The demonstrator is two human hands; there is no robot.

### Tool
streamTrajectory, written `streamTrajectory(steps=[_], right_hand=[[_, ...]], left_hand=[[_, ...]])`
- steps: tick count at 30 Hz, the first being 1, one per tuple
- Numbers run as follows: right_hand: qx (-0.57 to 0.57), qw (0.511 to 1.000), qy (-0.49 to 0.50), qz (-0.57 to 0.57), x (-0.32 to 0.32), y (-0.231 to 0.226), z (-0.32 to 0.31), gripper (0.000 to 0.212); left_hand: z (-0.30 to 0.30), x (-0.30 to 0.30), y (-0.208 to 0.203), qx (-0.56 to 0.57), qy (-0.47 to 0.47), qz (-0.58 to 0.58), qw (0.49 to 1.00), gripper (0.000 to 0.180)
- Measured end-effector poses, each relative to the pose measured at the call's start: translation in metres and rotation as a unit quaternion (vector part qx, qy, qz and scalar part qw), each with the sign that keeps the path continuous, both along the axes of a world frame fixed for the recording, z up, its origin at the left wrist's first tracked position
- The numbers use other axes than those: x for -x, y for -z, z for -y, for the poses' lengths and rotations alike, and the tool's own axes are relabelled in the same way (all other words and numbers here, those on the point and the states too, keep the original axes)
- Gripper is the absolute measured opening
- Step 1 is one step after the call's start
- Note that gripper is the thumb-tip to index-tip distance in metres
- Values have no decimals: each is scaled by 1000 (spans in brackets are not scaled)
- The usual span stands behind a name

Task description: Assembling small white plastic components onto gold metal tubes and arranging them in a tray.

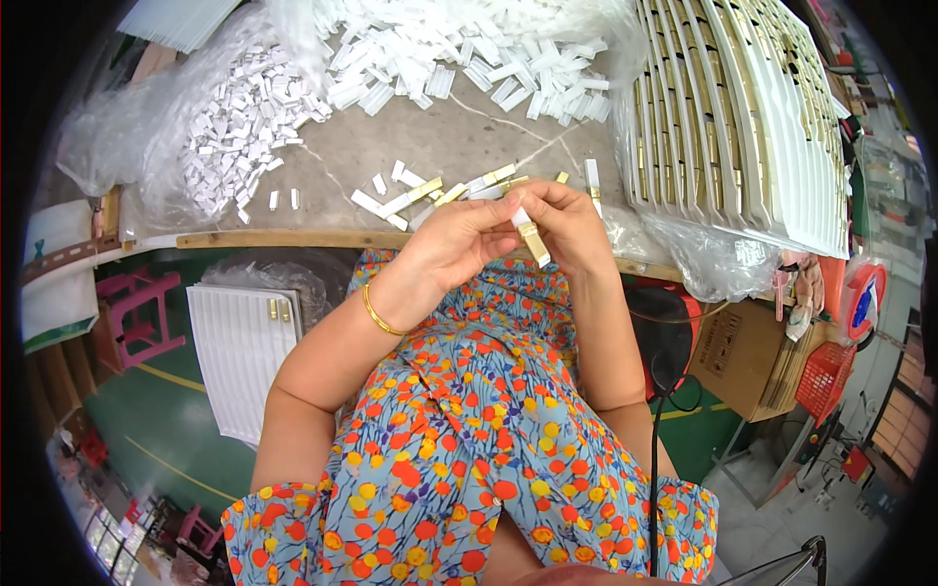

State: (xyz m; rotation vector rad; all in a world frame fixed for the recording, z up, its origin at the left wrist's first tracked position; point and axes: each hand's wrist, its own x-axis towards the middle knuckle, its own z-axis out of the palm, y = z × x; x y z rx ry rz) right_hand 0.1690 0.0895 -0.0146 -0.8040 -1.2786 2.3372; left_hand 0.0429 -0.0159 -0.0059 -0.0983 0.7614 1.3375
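Hands meet above the surface's (469,137) near edge: left hand (459,242) and right hand (565,223) fingers pinched shut on a white-and-gold clip (531,239), apparently plastic; loose clips (420,190) lie just beyond.

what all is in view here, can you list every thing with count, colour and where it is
small piece in the hands: one, white and gold, pinched between both hands above the lap
loose pieces: about a dozen, white and gold, on the table just beyond the hands
small white parts: many, on clear plastic at the table's far left
longer white parts: a heap, far middle of the table
ribbed trays: a stack, white with gold pieces in the rows, table right
ribbed tray: one, white, below the table edge at left
table: one, grey top, wooden front edge
stool: one, pink, floor at left
cardboard box: one, brown, floor at right
bangle: one, gold, left wrist
left hand: on the piece
right hand: on the piece
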Motion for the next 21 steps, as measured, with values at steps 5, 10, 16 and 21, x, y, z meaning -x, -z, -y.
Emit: streamTrajectory(steps=[5,10,16,21], right_hand=[[-171,979,44,105,6,-5,12,13],[-230,964,63,118,9,-6,16,11],[-270,950,85,131,11,-3,20,10],[-276,948,67,144,9,-6,21,16]], left_hand=[[-2,-5,5,25,-35,11,999,18],[-2,-10,2,36,-71,11,997,15],[-3,-9,0,44,-58,8,997,16],[-3,-9,0,54,-55,3,997,16]])
